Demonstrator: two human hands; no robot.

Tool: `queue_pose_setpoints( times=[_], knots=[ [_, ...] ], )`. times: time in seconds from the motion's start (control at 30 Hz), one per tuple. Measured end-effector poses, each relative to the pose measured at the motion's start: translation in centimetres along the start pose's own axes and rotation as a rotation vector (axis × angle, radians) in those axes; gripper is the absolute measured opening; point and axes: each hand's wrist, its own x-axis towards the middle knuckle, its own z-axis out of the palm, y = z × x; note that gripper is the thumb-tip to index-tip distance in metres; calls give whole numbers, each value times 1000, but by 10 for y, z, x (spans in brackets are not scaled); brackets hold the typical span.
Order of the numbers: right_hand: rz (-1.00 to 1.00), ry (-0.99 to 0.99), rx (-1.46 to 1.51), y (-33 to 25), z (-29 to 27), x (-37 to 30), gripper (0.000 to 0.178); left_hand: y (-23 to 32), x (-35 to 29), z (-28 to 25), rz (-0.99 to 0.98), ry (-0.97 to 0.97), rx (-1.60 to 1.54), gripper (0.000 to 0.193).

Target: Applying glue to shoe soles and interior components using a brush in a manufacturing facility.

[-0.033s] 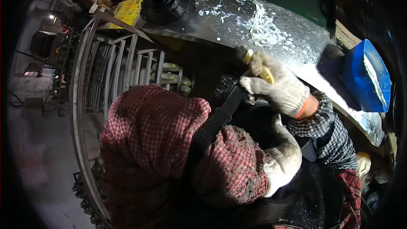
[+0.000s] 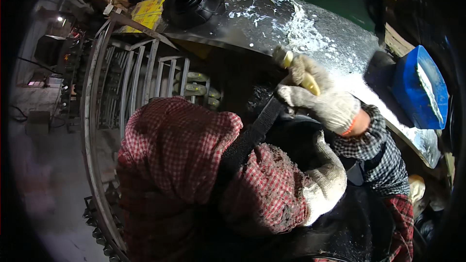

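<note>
My right hand [image 2: 324, 98], in a whitish knitted glove with an orange cuff edge, is closed round a short tool with a yellowish handle [image 2: 310, 83]. The tool's blunt greyish-tan end sticks out past the fingers; it may be a brush, but its kind is unclear. Lower down is my left hand [image 2: 327, 184], also gloved, at the end of a dusty red-checked sleeve. One digit points up, and the other fingers are hidden against a dark shape. A wide black strap [image 2: 257, 128] runs from the red-checked sleeve up towards the right hand's fingertips.
A metal worktop [image 2: 252, 24] with white splashes lies beyond my hands. On it sit a black round hollow piece [image 2: 194, 5] and a yellow sheet [image 2: 146, 14]. At right stands a blue container [image 2: 421, 87] with white residue. A metal rack [image 2: 88, 116] stands at left, holding greenish pieces [image 2: 196, 77].
My right hand and its tool have shifted very slightly right. Otherwise the two frames look nearly the same.
</note>
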Motion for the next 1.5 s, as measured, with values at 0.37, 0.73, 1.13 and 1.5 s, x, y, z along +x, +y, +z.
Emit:
queue_pose_setpoints(
  times=[0.37, 0.73, 1.13, 1.5],
  knots=[
    [19, -111, -21, -4, 21, -4, 25, 7, 16, -15, 37, 75, -32, 32],
    [-99, -162, -319, -36, 32, 2, 34, -4, 8, -18, 34, 289, -258, 30],
    [-105, -217, -134, -23, 29, -12, 28, -5, 13, -21, 93, 347, -310, 28],
    [-173, -129, -185, -53, 30, -3, 32, -4, 17, -26, 114, 423, -369, 26]
  ],
)
